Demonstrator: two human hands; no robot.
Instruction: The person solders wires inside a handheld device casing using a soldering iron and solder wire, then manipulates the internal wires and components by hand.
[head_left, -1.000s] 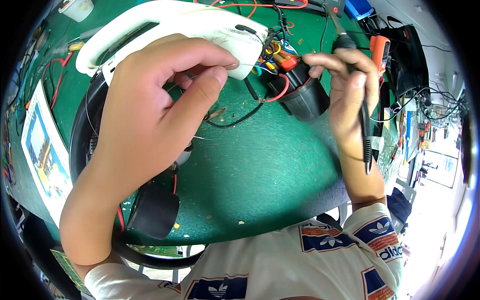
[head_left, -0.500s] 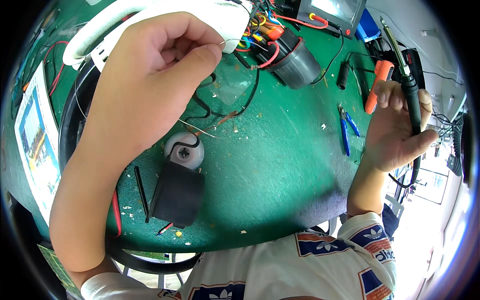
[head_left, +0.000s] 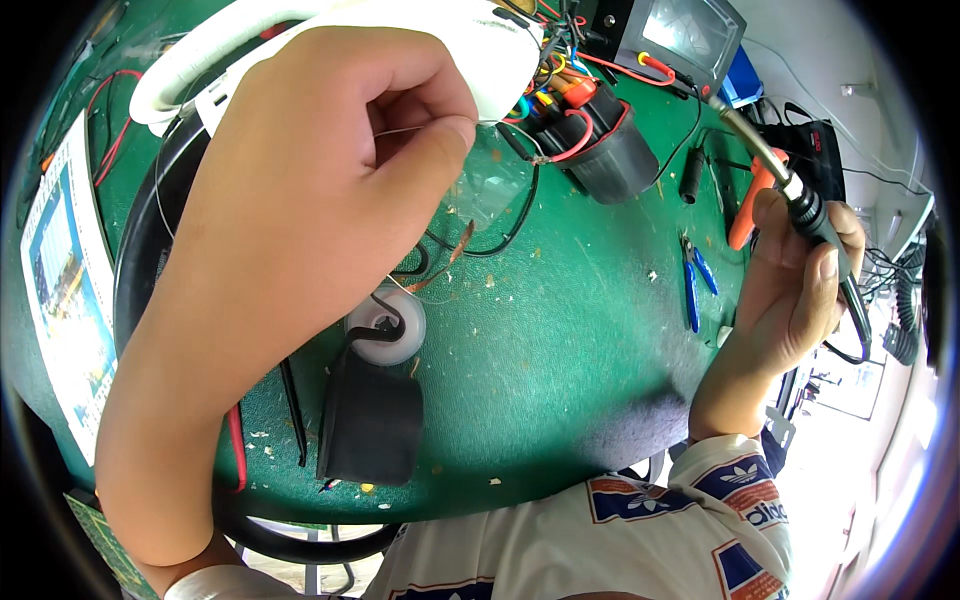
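Note:
My left hand (head_left: pixel 330 160) is closed in a pinch on thin solder wire (head_left: pixel 400 130), whose end sticks out past the fingertips near a bare wire joint (head_left: pixel 540 160). That joint belongs to a red lead on a black cylindrical part (head_left: pixel 615 165) packed with coloured wires. On the right, my right hand (head_left: pixel 795 285) grips a soldering iron (head_left: pixel 815 220) by its black handle. The iron's metal tip points up and left, apart from the joint. Below my left forearm sit a pale spool (head_left: pixel 400 345) and a black block (head_left: pixel 370 425) with a black cable.
Blue-handled cutters (head_left: pixel 692 290) lie left of my right wrist. Beyond them are an orange-handled tool (head_left: pixel 745 215) and a grey device with a screen (head_left: pixel 690 35). A white housing (head_left: pixel 500 60) stands behind my left hand. A printed sheet (head_left: pixel 65 290) lies at far left.
The soldering iron has tilted left, its tip now lower and nearer the screen device, with my right fingers closed further round it. My left hand has shifted slightly right and down with the solder.

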